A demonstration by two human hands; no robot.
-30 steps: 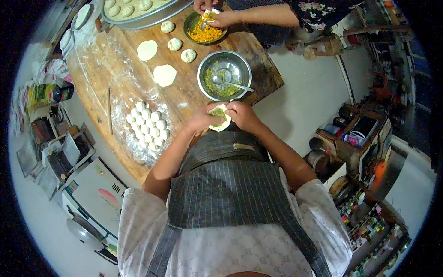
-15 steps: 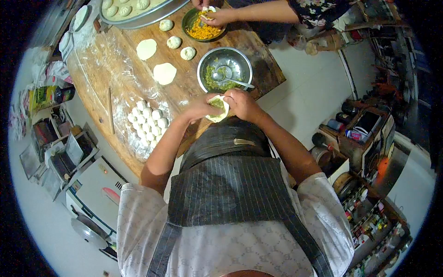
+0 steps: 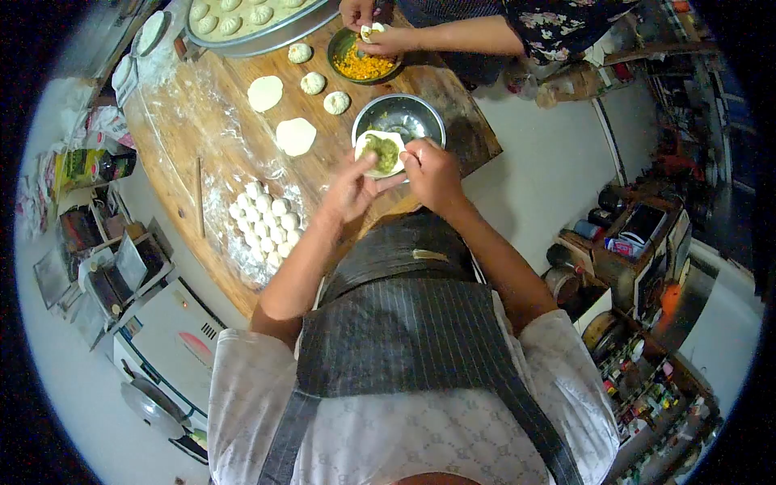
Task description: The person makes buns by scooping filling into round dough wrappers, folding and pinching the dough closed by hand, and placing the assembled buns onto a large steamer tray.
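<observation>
A round dough wrapper [image 3: 364, 146] with green filling [image 3: 383, 153] on it is held between my two hands, over the near rim of the steel bowl [image 3: 437, 118]. My left hand [image 3: 356, 190] supports it from below and the left side, thumb at its edge. My right hand [image 3: 432, 171] pinches the wrapper's right edge. Two flat wrappers [image 3: 265, 94] [image 3: 296, 137] lie on the wooden table [image 3: 234, 129]. Beyond them sit three filled buns [image 3: 336, 103]. The spoon seen before in the bowl is hidden.
Several dough pieces [image 3: 266, 222] lie on flour at the left, beside a rolling pin [image 3: 200, 198]. A round tray [image 3: 267, 39] holds shaped buns. Across the table, another person's hands [image 3: 388, 39] hold a wrapper over a bowl of orange filling [image 3: 365, 65].
Both my hands have moved forward with the wrapper, now over the steel bowl's near side. The wrapper is tilted so that its filling shows more openly, and my left fingers have spread beneath it.
</observation>
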